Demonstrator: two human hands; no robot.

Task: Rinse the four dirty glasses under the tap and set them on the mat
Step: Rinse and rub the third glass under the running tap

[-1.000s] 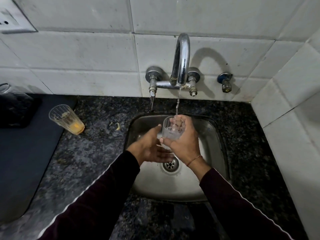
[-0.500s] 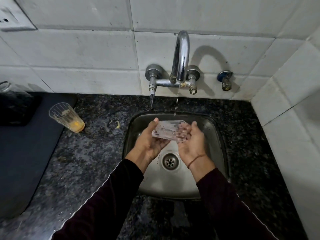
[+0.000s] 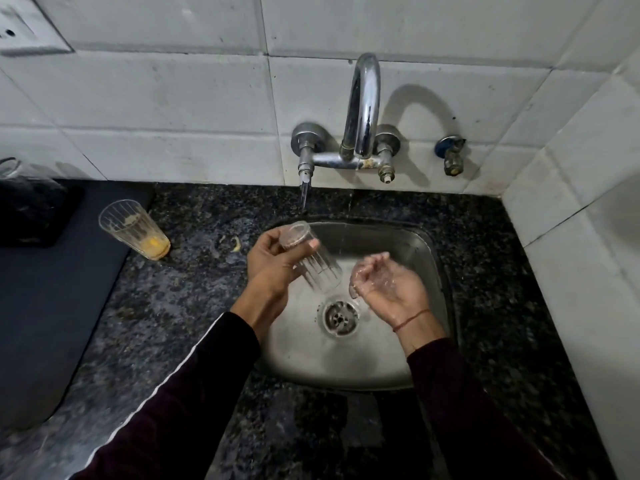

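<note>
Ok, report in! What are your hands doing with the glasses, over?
Left hand grips rinsed glass, mouth tipped down over sink. Right hand wet, cupped, holding nothing. Dirty glass waits by mat. Nothing blocking.

Two glasses, two hands, one tap, one sink, one mat.

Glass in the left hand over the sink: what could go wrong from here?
1. The left hand alone pinches the wet glass, tilted mouth-down over the sink; a slip could likely chip it on the steel.
2. The dirty glass stands at the mat edge, on the likely path leftward; a sleeve might knock it over.
3. The right hand is wet, so its grip may be poor.
</note>
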